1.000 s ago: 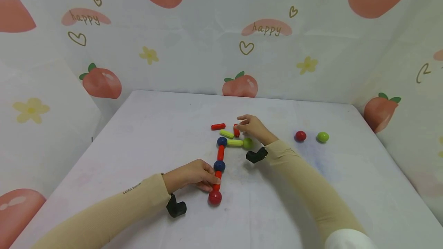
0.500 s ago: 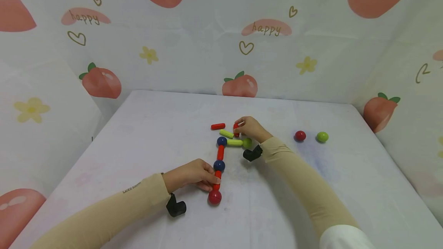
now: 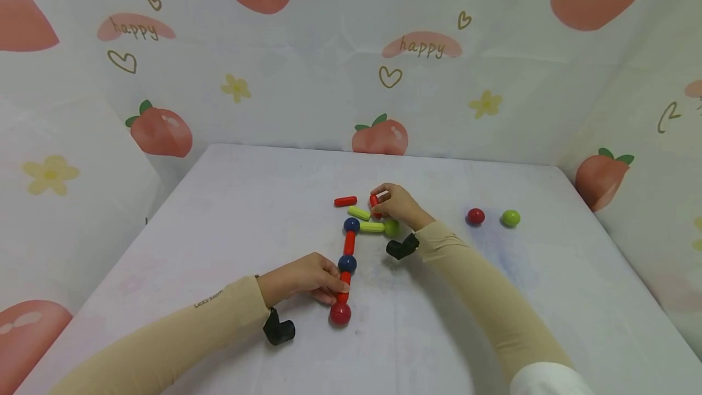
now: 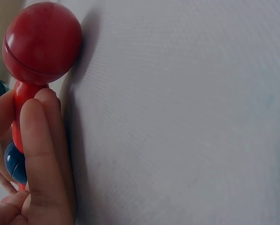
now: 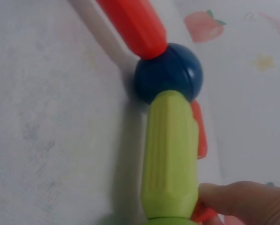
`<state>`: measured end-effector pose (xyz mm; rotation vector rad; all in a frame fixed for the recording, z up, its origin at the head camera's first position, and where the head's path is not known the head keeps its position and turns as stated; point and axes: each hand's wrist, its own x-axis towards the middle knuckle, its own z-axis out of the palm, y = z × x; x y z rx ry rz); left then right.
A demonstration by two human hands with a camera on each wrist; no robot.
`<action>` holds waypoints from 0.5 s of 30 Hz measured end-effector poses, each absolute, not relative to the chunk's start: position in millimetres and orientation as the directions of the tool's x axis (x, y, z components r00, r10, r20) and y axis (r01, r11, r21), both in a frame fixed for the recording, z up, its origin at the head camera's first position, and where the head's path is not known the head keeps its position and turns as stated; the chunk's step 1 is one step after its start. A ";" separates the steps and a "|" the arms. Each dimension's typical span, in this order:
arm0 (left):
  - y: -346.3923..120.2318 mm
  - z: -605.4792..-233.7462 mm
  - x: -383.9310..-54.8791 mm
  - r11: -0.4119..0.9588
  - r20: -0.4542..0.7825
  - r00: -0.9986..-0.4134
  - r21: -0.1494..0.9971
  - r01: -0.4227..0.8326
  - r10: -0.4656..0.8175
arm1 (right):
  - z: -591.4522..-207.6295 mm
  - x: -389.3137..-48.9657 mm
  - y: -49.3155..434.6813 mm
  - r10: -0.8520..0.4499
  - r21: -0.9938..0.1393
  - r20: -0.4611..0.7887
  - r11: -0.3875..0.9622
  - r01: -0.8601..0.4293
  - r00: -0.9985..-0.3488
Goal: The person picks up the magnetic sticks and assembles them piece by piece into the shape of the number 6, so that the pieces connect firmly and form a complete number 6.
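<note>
My left hand (image 3: 307, 276) pinches the lower red rod (image 4: 18, 112) of a joined chain lying on the table. A red ball (image 3: 340, 314) caps that rod's near end. Beyond it come a blue ball (image 3: 348, 263), another red rod (image 3: 350, 242) and a second blue ball (image 3: 351, 225). From there a yellow-green rod (image 5: 170, 154) runs right to a green ball (image 3: 392, 227). Just behind that branch, my right hand (image 3: 403, 205) holds a loose red rod (image 3: 375, 202) between thumb and fingers; the thumb covers part of it.
A loose yellow-green rod (image 3: 359, 213) and a loose red rod (image 3: 345, 201) lie behind the chain. Toward the right of the white table (image 3: 247, 200) are a red ball (image 3: 475, 216) and a green ball (image 3: 510, 218). A printed cloth (image 3: 307, 66) hangs behind.
My right hand has shifted slightly left, and its fingers have closed on the loose red rod, which now tilts a little. My left hand and the chain have stayed put.
</note>
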<state>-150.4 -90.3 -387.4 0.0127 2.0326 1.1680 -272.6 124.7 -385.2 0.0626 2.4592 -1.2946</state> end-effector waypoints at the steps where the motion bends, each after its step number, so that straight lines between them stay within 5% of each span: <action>1: -90.4 -387.5 -150.2 0.576 -0.614 -0.699 0.740 -0.349 0.366 | -384.6 -272.2 125.6 -0.126 -0.795 -0.334 0.571 0.207 -0.934; 15: -90.5 -386.6 -149.1 0.570 -0.606 -0.704 0.747 -0.342 0.371 | -347.9 -246.6 137.1 -0.209 -0.873 -0.166 0.485 0.046 -0.964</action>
